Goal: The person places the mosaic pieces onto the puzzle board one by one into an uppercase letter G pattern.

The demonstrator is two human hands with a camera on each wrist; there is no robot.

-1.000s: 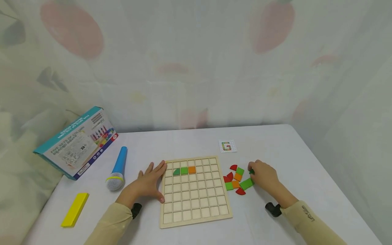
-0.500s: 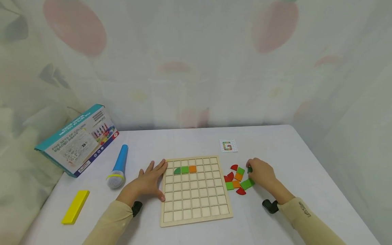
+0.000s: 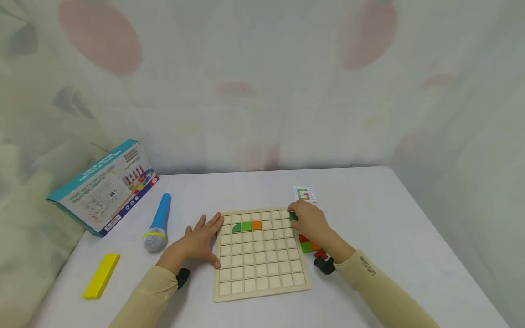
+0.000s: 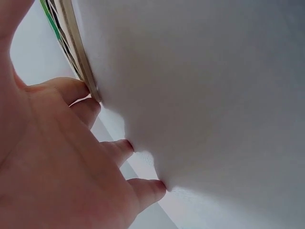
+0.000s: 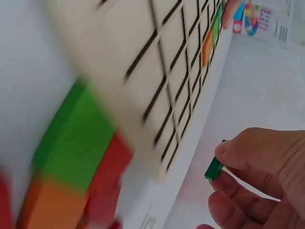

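A wooden grid board (image 3: 262,259) lies mid-table, with a dark green quarter-round tile (image 3: 236,228), a light green square tile (image 3: 246,226) and an orange square tile (image 3: 256,225) in its second row. My left hand (image 3: 197,248) rests spread at the board's left edge, fingertips at the rim and on the cloth. Between thumb and finger my right hand (image 3: 312,223) pinches a dark green tile (image 5: 215,167), over the board's upper right corner. Beneath the right forearm, red, green and orange tiles (image 3: 306,248) lie partly hidden beside the board.
A small pattern card (image 3: 305,193) with a coloured G lies behind the right hand. On the left are a blue toy microphone (image 3: 160,223), a yellow block (image 3: 101,276) and a printed box (image 3: 104,191). Curtain-like cloth hangs behind the table.
My right hand has moved left from beyond the loose tiles to the board's upper right corner, carrying the dark green tile. The left hand has stayed at the board's edge.
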